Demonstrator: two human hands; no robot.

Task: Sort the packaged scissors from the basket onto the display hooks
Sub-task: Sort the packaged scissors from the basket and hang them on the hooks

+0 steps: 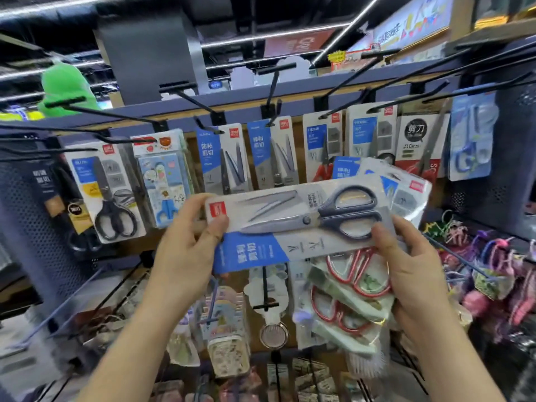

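A green plush toy [65,85] sits upper left; tasselled trinkets [493,274] hang right.

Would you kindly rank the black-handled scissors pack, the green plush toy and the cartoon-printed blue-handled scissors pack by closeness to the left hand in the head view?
1. Cartoon-printed blue-handled scissors pack: just above the left hand, which grips the grey-handled scissors pack.
2. Black-handled scissors pack: farther left.
3. Green plush toy: far upper left.

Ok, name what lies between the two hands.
In the head view, a blue-and-grey card pack of dark-handled steel scissors spans the gap, left hand and right hand each gripping an end.
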